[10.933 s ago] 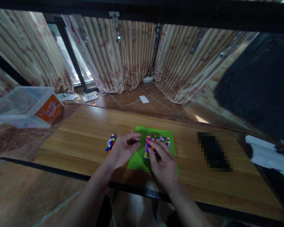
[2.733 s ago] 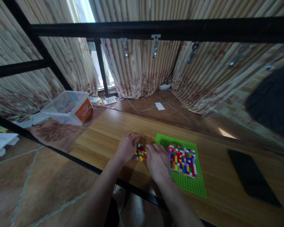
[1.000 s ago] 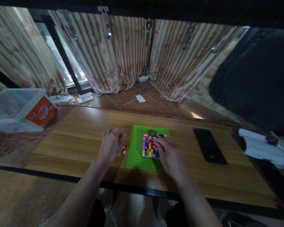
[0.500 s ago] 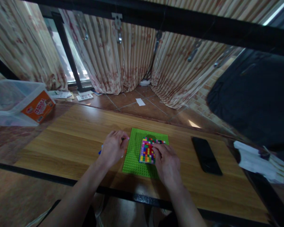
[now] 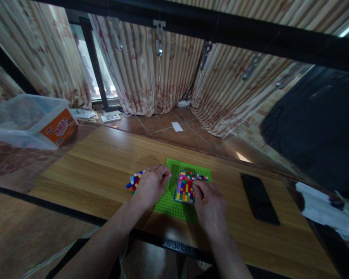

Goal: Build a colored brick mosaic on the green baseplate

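Observation:
A flat block of small multicoloured toy bricks (image 5: pixel 184 190) rests on a green studded baseplate (image 5: pixel 170 211). My right hand (image 5: pixel 211 199) is closed, its thumb and forefinger together against the block's right part; whatever is between these fingertips is hidden. Over the baseplate's left edge, my left hand (image 5: pixel 152 184) pinches what looks like a small pink toy brick (image 5: pixel 170 174), a little apart from the block. Behind that hand's wrist side lies a pile of loose toy bricks (image 5: pixel 131 183) on the table, partly covered by the hand.
The wooden table (image 5: pixel 104 166) has a black phone (image 5: pixel 259 198) to the right. Beyond its left end stands a clear plastic bin (image 5: pixel 23 133) with an orange label. White papers (image 5: pixel 317 201) lie past the right end. Striped curtains (image 5: pixel 139 77) hang behind.
My left hand has moved right, from beside the baseplate to over its left edge, uncovering more of the loose bricks. The right hand stays at the block. The view has shifted slightly.

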A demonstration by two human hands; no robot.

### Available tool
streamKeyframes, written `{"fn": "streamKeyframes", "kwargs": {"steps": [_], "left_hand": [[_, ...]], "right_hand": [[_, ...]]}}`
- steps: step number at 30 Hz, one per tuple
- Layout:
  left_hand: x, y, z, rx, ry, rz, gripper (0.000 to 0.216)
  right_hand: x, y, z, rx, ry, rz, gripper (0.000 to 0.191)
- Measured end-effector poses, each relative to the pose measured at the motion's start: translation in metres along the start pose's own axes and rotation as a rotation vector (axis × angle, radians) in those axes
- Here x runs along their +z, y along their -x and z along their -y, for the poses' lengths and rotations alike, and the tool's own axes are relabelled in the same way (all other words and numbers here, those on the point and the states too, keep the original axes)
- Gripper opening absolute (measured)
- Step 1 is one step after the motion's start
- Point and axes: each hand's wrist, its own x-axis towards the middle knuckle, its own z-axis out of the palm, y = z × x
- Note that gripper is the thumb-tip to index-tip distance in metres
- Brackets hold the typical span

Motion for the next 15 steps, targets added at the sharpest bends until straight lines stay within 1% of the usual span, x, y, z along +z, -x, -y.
{"fn": "streamKeyframes", "kwargs": {"steps": [6,10,15], "left_hand": [[0.0024,0.0007,-0.0024,0.007,0.026,0.013,0.010],[0.0026,0.0007,-0.0010,0.009,0.037,0.021,0.011],[0.0023,0.0004,0.0005,0.017,0.036,0.009,0.011]], "right_hand": [[-0.0005,0.0009,-0.0008,0.002,-0.039,-0.028,0.025],[-0.0009,0.0009,-0.0024,-0.012,-0.043,0.008,0.026],[-0.0027,0.0012,-0.0014,0.028,-0.066,0.046,0.022]]}}
